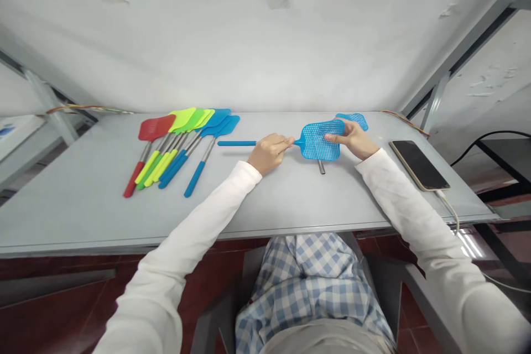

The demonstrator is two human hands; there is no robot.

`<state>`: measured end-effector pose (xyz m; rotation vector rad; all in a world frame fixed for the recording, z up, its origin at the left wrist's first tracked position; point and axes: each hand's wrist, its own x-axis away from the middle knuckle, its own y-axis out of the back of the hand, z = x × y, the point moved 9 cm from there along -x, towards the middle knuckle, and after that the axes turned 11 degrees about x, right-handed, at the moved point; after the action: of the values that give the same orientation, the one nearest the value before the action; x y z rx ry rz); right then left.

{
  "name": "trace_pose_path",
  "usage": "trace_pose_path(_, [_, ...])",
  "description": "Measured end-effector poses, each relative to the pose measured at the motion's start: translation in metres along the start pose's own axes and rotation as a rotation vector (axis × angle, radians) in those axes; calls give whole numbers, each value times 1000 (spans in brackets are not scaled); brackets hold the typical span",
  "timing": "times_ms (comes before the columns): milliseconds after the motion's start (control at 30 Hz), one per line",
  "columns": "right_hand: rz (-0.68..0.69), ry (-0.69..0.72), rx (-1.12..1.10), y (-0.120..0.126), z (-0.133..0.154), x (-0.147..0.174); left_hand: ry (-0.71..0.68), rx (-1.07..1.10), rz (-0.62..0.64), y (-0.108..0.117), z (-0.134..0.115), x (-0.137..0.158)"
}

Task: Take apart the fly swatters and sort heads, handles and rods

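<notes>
Holding a blue swatter (306, 144), left hand (269, 152) gripping its neck (298, 142); right hand (355, 137) pinching its perforated, squarish head (318, 147)

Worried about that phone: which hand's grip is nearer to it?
Right. The right grip holds the blue swatter by its head, left of the phone; the left grip, at its neck, is farther left.

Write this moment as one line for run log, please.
left hand: grips blue swatter near neck | right hand: holds its mesh head | table: coloured swatters at left, phone at right
</notes>
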<state>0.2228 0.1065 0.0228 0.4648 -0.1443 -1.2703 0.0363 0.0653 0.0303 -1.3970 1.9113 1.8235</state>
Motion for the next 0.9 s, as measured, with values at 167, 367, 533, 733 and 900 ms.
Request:
trace_pose_path(167, [-172, 318, 290, 13, 44, 12, 64, 35, -57, 3, 13, 1])
trace_pose_path(367, [-162, 291, 165, 14, 33, 6, 96, 44, -114, 10, 19, 3])
trace_pose_path(533, [-157, -130, -123, 9, -19, -10, 26, -18, -100, 9, 13, 4])
trace_pose_path(733, [-94, 133, -95, 9, 17, -1, 54, 28, -75, 7, 14, 2])
trace_pose_path(900, [9, 349, 42, 7, 51, 14, 175, 145, -140, 21, 23, 1])
